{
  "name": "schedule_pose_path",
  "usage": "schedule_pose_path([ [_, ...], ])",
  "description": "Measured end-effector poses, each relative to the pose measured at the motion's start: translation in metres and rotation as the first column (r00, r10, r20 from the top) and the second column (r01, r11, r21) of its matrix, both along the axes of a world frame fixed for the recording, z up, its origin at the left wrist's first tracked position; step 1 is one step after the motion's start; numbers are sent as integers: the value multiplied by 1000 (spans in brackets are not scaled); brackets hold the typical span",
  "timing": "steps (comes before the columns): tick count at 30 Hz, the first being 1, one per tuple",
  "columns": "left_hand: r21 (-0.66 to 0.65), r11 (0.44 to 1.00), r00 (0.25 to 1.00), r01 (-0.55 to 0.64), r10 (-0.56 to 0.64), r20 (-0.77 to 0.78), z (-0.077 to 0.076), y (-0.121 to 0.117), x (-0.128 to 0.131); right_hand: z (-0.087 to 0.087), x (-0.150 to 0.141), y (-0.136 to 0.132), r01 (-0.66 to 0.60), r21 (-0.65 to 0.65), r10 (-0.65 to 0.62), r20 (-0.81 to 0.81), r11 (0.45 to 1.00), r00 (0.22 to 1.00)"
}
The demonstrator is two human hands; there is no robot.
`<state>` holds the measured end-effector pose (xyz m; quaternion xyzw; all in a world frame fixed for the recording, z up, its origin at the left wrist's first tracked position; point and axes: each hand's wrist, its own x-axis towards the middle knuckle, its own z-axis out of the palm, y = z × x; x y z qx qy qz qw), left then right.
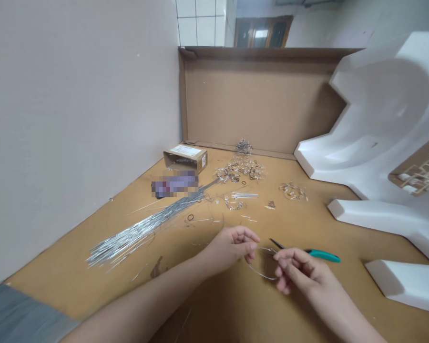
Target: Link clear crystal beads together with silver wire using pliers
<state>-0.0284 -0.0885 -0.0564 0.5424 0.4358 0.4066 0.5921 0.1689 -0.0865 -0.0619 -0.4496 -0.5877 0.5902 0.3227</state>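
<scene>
A thin silvery wire (pixel 259 272), bent into a loop, spans the gap between my two hands above the table. My left hand (pixel 236 243) pinches one side of it, fingers curled. The other side sits in the closed fingers of my right hand (pixel 298 271). Just behind the right hand lie pliers with teal handles (pixel 323 256), their dark pointed jaws aimed up and left; the hand partly hides them. A large bundle of straight metal wires (pixel 146 227) stretches diagonally across the table to the left of my hands.
Bent wire pieces (pixel 241 167) lie heaped at the back, with another small cluster (pixel 293 191) to their right. A small open cardboard box (pixel 200 162) stands beside a blurred purple item (pixel 178 184). White foam (pixel 364 214) borders the right; a wall (pixel 82 95) borders the left.
</scene>
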Motion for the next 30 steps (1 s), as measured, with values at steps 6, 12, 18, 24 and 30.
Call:
schedule_pose_path([
  [6, -9, 1000, 988, 28, -29, -150, 3, -3, 3, 10, -2, -9, -117, 238, 64, 222, 964, 973],
  [12, 111, 992, 998, 58, -58, -3, 3, -7, 3, 6, -4, -3, -14, 25, 13, 27, 1000, 1000],
  [18, 56, 990, 988, 132, -136, 74, -1, -4, 3, 7, -12, 3, -23, 20, 21, 97, 1000, 995],
  [24, 8, 995, 975, 104, -104, 197, -3, -2, 3, 12, -20, 11, -240, 507, -95, 548, 828, 831],
  [30, -86, 993, 889, 76, -28, 458, 0, -2, 5, 0, -14, 22, 111, 456, -252, 261, 883, 932],
])
